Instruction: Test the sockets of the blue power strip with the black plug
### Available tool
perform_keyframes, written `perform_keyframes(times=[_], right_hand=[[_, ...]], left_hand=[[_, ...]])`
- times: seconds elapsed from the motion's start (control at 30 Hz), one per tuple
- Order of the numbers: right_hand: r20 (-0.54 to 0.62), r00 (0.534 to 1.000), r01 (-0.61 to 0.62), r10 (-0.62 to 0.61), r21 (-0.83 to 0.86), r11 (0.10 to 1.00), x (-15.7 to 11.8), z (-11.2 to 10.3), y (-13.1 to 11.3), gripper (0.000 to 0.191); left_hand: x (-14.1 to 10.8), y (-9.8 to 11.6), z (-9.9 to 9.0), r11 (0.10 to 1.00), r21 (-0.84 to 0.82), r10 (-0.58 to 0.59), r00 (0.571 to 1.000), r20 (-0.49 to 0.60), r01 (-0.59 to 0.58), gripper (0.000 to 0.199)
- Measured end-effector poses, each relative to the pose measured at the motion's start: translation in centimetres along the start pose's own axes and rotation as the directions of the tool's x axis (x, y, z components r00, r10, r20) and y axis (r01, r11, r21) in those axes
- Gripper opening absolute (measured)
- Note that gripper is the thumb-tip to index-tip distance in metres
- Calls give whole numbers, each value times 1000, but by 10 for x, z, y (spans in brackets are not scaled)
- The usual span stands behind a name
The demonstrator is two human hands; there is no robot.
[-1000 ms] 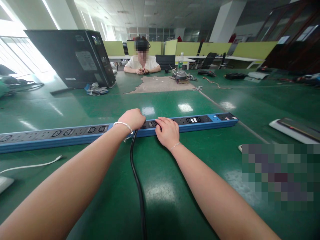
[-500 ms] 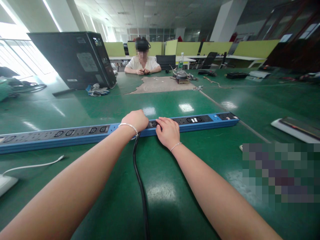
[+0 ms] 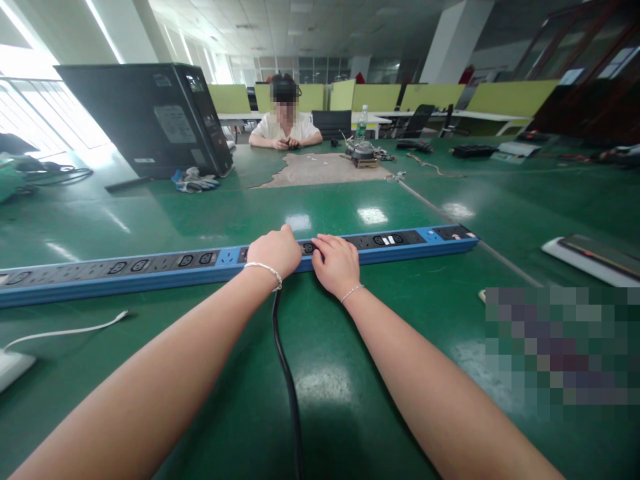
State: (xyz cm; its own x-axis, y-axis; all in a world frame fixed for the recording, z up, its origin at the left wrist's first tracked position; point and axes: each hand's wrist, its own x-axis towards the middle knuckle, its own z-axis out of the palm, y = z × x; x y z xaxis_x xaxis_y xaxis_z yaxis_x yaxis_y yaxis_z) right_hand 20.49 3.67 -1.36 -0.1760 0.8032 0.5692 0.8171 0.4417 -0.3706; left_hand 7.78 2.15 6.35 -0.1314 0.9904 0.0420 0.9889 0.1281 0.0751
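Note:
A long blue power strip (image 3: 165, 265) with a row of black sockets lies across the green table. Over its middle, my left hand (image 3: 275, 252) is closed round the end of a black cable (image 3: 286, 373); the plug itself is hidden under the fingers. The cable runs from beneath that hand toward the near edge of the view. Just to the right, my right hand (image 3: 337, 263) rests on the strip, its fingers lying over the top face beside a socket and its thumb at the near side.
Beyond the strip stand a black computer case (image 3: 175, 123), gloves (image 3: 195, 180) and a bottle (image 3: 362, 123). A person (image 3: 285, 127) sits across the table (image 3: 225, 213). A white cable (image 3: 70, 330) lies at left, a white-edged device (image 3: 595, 260) at right.
My left hand has shifted slightly right and a little nearer, and the black cable has moved right with it. My right hand has stayed on the strip.

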Motion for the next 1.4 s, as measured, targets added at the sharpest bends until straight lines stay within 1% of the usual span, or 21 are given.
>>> perform_keyframes(times=[0.1, 0.2, 0.3, 0.43, 0.53, 0.6, 0.67, 0.8, 0.87, 0.93, 1.13, 1.2, 1.27, 1.3, 1.33, 1.37, 1.4], right_hand=[[8, 1000, -4, 4, 5, 1000, 0, -1, 0, 32], [14, 1000, -2, 2, 3, 1000, 0, -1, 0, 32], [20, 1000, 2, -2, -6, 1000, 0, -2, 1, 32], [49, 999, -18, 18, -3, 1000, 0, -3, 1, 33], [62, 997, -38, 36, 20, 999, 0, -5, 0, 37], [64, 997, -43, 41, 30, 999, 1, -6, 0, 38], [70, 997, -47, 45, 30, 998, 1, -6, 0, 39], [91, 994, -58, 56, 24, 998, 1, -7, -1, 40], [107, 993, -53, 51, 18, 998, 1, -8, 0, 41], [119, 992, -40, 39, 7, 999, 1, -9, 0, 43], [108, 994, -10, 13, -24, 1000, -1, -7, 1, 44], [102, 995, -6, 8, -24, 1000, -1, -8, 0, 43], [103, 995, -2, 4, -18, 1000, -1, -8, 0, 43], [106, 994, -1, 2, -14, 1000, -1, -9, 0, 43], [108, 994, 1, 0, -10, 1000, 0, -9, -1, 42], [110, 994, 4, -3, -6, 1000, 0, -10, -1, 42], [111, 994, 7, -7, -1, 1000, 0, -11, 0, 41]], left_hand=[[7, -2, -2, 1000, -15, 8, 1000, 23, -8, 37], [17, -5, -5, 999, -28, 34, 997, 71, -32, 36], [20, -6, -6, 999, -29, 43, 995, 90, -41, 36], [9, -2, -1, 1000, 13, 28, 999, 25, -28, 37], [2, -1, 4, 997, 61, 59, 998, -35, -57, 36], [2, -1, 4, 995, 69, 76, 996, -41, -73, 35], [6, -2, 3, 995, 58, 79, 997, -14, -78, 34], [19, -6, -3, 994, 43, 94, 993, 76, -98, 35], [23, -8, -4, 993, 41, 111, 990, 93, -115, 37], [23, -9, -4, 992, 38, 119, 989, 86, -123, 38], [19, -15, 0, 992, -3, 124, 992, 23, -124, 40], [17, -22, 1, 986, -39, 160, 987, 6, -160, 45], [13, -34, 4, 978, -66, 198, 980, -30, -199, 48], [10, -42, 7, 978, -68, 193, 978, -75, -198, 48], [8, -50, 11, 982, -68, 164, 976, -144, -175, 46], [4, -59, 16, 982, -55, 163, 962, -219, -179, 44], [1, -67, 22, 977, -33, 192, 940, -282, -209, 42]])
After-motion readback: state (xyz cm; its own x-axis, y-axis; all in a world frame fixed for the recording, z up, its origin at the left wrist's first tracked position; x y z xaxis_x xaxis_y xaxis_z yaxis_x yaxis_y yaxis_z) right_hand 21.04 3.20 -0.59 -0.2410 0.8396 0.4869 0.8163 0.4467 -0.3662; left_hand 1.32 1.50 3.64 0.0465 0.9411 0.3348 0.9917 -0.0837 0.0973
